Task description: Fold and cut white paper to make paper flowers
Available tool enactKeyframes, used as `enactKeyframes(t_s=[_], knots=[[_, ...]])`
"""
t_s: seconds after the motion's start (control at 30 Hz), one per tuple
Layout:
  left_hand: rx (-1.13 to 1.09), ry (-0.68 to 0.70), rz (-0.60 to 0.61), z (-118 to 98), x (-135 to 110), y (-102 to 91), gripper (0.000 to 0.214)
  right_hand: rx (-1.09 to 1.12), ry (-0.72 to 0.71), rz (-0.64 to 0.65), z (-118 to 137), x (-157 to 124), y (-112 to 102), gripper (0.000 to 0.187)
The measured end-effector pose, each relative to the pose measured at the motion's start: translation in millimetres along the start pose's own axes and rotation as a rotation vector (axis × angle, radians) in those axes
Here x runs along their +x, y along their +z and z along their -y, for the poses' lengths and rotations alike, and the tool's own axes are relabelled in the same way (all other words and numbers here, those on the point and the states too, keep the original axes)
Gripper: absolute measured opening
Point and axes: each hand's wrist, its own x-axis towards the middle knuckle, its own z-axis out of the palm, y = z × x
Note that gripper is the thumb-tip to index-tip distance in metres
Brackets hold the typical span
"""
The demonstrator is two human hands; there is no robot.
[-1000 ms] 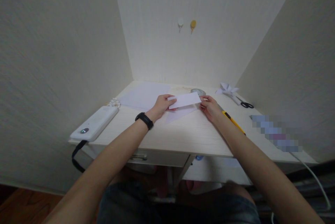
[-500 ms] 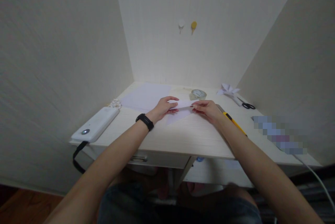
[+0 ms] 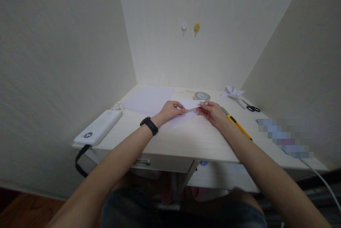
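Observation:
A white sheet of paper [image 3: 190, 105] is held up between my two hands, just above the desk [image 3: 170, 142]. My left hand [image 3: 173, 110], with a black band on its wrist, pinches the near edge of the sheet near its middle. At the sheet's right end, my right hand [image 3: 210, 111] grips it between thumb and fingers. Part of the paper lies flat below, partly hidden by my hands. Close to my right forearm is a yellow utility knife [image 3: 238, 126]. Behind the hands sits a roll of clear tape [image 3: 201, 96].
More white paper [image 3: 149, 96] lies at the back left. A white power bank [image 3: 99, 128] with a black strap is at the left edge. On the right are a paper pinwheel [image 3: 232, 92], black-handled scissors [image 3: 252, 108] and a blurred-out device [image 3: 283, 138] with a cable.
My left hand has slid right along the paper, its spread fingers closing into a pinch. My right hand has shifted slightly, and its end of the sheet is raised a little.

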Motion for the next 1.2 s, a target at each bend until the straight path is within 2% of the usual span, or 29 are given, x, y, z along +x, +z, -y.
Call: enactKeyframes(t_s=[0.1,0.27,0.47,0.57,0.63,0.73,0.93,1.1,1.2], knots=[[0.164,0.094,-0.055,1.3,0.7,0.6,0.032,-0.002,-0.038,-0.026,-0.3,2.3,0.1,0.029],[0.212,0.25,-0.174,-1.8,-1.7,3.3,0.046,0.031,-0.031,0.016,3.4,-0.6,1.5,0.035],[0.381,0.293,-0.016,-6.7,-8.7,9.3,0.042,-0.015,0.002,0.085,5.7,-7.9,8.1,0.035],[0.487,0.352,-0.025,-6.6,-9.5,12.7,0.03,-0.036,-0.012,0.075,5.5,-7.8,10.0,0.038],[0.481,0.376,-0.027,-6.5,-9.1,13.9,0.026,-0.054,-0.038,0.046,5.9,-7.0,10.4,0.04],[0.451,0.363,-0.015,-7.6,-8.9,14.3,0.029,-0.089,-0.082,0.009,7.2,-7.0,11.5,0.041],[0.445,0.313,-0.003,-11.7,-10.4,14.0,0.031,-0.12,-0.116,0.018,7.3,-10.7,15.9,0.045],[0.375,0.224,0.045,-13.1,-9.4,14.0,0.025,-0.082,-0.146,-0.013,5.7,-9.8,20.3,0.064],[0.332,0.202,0.019,-13.7,-8.2,14.0,0.023,-0.076,-0.126,-0.001,3.8,-9.5,25.0,0.07]])
